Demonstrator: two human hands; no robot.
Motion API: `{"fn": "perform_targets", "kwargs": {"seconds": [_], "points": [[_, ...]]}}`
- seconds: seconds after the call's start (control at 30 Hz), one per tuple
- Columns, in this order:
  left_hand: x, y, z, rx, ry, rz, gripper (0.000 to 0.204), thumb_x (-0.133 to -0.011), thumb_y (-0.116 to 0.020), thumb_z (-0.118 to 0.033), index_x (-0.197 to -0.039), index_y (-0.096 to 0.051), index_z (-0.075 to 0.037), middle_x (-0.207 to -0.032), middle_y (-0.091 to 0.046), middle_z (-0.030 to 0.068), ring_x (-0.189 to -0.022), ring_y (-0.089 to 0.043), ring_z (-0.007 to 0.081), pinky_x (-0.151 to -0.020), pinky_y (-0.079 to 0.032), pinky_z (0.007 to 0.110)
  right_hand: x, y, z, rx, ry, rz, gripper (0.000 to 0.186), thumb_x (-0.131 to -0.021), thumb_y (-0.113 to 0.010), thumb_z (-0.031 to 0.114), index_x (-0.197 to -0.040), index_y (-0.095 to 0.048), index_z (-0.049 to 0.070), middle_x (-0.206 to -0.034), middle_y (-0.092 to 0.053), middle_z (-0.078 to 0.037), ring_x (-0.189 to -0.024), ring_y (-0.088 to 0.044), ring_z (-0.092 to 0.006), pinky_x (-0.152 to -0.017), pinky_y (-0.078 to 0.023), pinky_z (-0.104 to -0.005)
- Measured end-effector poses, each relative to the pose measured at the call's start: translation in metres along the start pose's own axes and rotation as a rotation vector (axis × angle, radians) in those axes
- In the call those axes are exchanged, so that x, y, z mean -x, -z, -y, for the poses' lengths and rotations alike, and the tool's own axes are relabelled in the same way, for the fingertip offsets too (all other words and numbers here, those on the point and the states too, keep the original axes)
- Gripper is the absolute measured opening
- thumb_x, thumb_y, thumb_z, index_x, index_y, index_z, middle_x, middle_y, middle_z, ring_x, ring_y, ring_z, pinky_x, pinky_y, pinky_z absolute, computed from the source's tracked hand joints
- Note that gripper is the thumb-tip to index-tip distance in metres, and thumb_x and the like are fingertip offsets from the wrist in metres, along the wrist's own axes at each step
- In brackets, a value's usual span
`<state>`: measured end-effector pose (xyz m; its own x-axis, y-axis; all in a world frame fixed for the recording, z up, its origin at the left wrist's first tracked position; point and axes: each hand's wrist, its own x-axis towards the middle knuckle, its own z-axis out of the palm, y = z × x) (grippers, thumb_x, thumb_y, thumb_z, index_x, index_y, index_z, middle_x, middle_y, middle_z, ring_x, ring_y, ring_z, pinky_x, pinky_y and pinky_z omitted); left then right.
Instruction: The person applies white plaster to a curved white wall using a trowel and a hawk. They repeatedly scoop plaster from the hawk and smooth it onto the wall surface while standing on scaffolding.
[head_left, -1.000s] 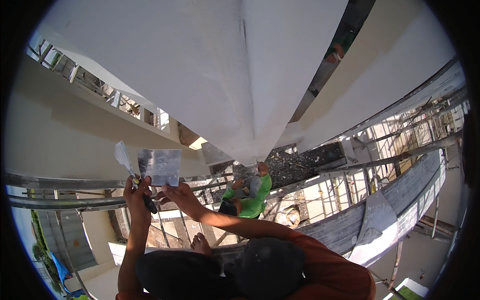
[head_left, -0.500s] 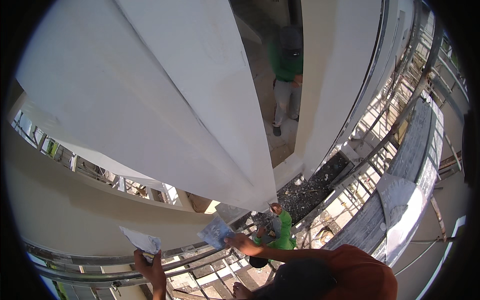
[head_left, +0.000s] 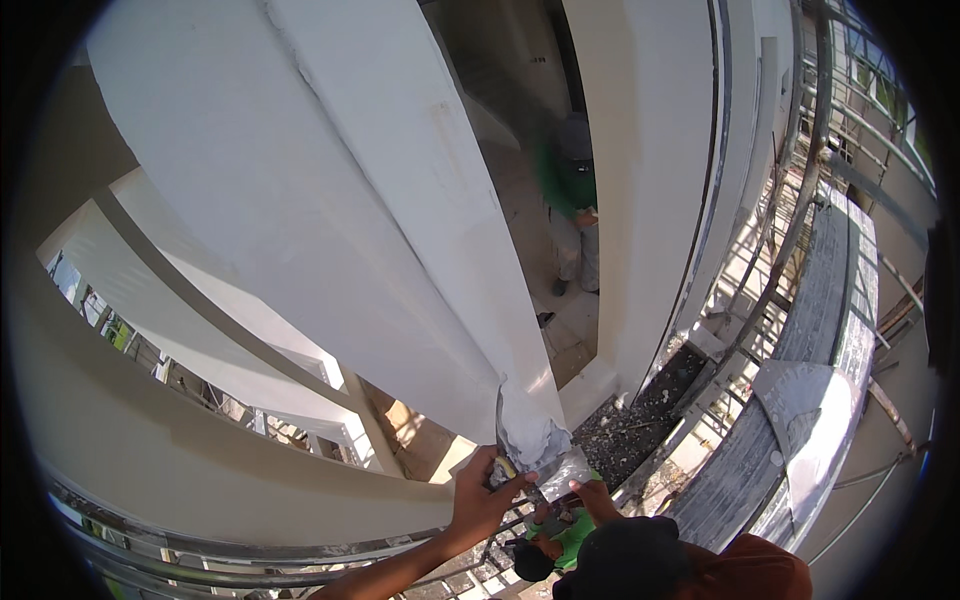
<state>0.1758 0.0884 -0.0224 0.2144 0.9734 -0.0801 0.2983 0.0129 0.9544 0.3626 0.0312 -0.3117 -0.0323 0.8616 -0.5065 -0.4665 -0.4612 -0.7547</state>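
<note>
My left hand (head_left: 482, 497) grips the handle of a broad putty knife whose blade carries a heap of white putty (head_left: 527, 435). My right hand (head_left: 597, 501) is closed on a flat, shiny metal scraper blade (head_left: 564, 474) smeared with white. The blade's edge meets or overlaps the putty at the knife; exact contact is hard to tell. Both tools are in front of the lower end of a white wall panel (head_left: 390, 260) with a long groove running down it. My orange sleeve (head_left: 755, 568) shows at the lower right.
Below my hands crouches a co-worker in a green top (head_left: 575, 535). Another person (head_left: 570, 190) stands in the opening between the walls. Scaffold pipes (head_left: 815, 150) and a plank (head_left: 755, 445) bearing a white-smeared sheet (head_left: 815, 400) lie right. A debris-strewn ledge (head_left: 640, 420) runs below.
My left hand has moved right with the putty knife, and my right hand has moved right with the blade; the tools, apart before, are now together. The view has shifted.
</note>
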Motion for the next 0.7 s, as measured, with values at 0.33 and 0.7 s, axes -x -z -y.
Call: {"fn": "perform_targets", "kwargs": {"seconds": [0.33,0.7], "points": [[-0.001,-0.016,0.039,-0.29,-0.053,0.067,0.045,-0.077,-0.08,-0.03,-0.106,-0.062,0.0,-0.076,-0.065,0.007,-0.062,-0.056,0.0114,-0.06,-0.045,0.028,-0.024,0.021,-0.018,-0.154,0.099,-0.143,0.027,-0.091,-0.057,0.017,-0.081,-0.061,-0.007,-0.073,-0.067,-0.017,-0.062,-0.069,-0.0268,-0.059,-0.059,-0.0374],[0.02,0.012,0.042,-0.258,0.051,0.098,0.041,-0.073,-0.084,-0.026,-0.094,-0.064,0.002,-0.072,-0.06,0.005,-0.064,-0.048,0.0093,-0.058,-0.041,0.026,0.033,0.027,-0.089,0.955,0.279,-0.04,0.026,-0.089,-0.055,0.028,-0.096,-0.056,0.004,-0.082,-0.059,-0.01,-0.071,-0.063,-0.0235,-0.066,-0.052,-0.0414]]}}
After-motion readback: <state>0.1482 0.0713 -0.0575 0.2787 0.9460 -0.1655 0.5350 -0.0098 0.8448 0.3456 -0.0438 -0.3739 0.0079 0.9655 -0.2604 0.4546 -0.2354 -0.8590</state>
